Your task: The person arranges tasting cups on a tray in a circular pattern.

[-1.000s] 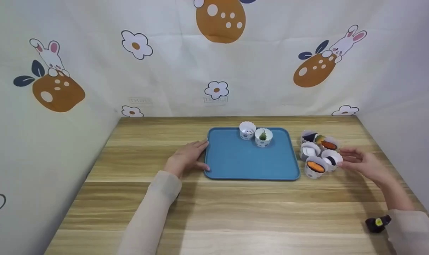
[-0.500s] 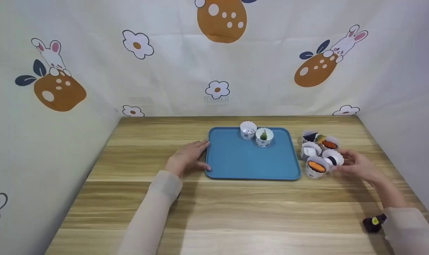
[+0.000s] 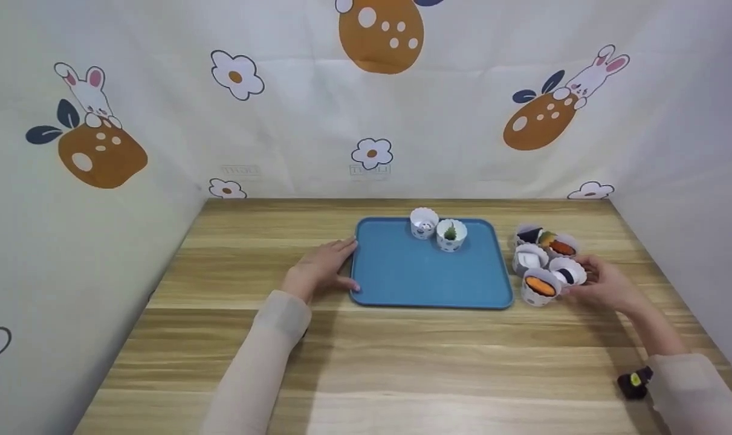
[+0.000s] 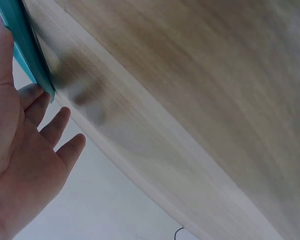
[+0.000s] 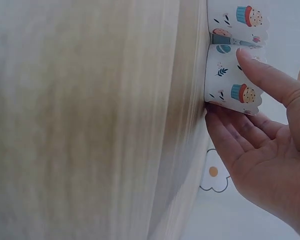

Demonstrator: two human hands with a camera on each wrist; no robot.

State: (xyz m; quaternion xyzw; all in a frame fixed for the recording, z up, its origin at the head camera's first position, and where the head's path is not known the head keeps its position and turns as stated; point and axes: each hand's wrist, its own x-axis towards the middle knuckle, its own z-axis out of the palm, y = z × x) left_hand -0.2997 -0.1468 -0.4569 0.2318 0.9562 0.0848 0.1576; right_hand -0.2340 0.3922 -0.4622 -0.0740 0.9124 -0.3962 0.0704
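Note:
My left hand [image 3: 322,269] rests at the left edge of the blue tray [image 3: 426,278], its thumb touching the rim near the front corner and its fingers extended along the side. Over on the right, my right hand [image 3: 606,286] holds a white paper baking cup [image 5: 222,75] between thumb and fingers. Inside that cup lies a toy sushi piece with a black band [image 3: 566,276]. The cup stands upright on the table, close against a neighbouring cup with an orange-topped piece [image 3: 540,286].
Several more paper cups with toy sushi, among them one with a white piece [image 3: 529,260], cluster right of the tray. Two cups [image 3: 424,223] stand at the tray's back edge. A small black bottle [image 3: 634,383] lies by the right sleeve. Patterned cloth encloses the wooden table [image 3: 402,356].
My right hand has moved left from beside the cup, and its thumb and fingers now lie around it. My left hand has stayed at the tray.

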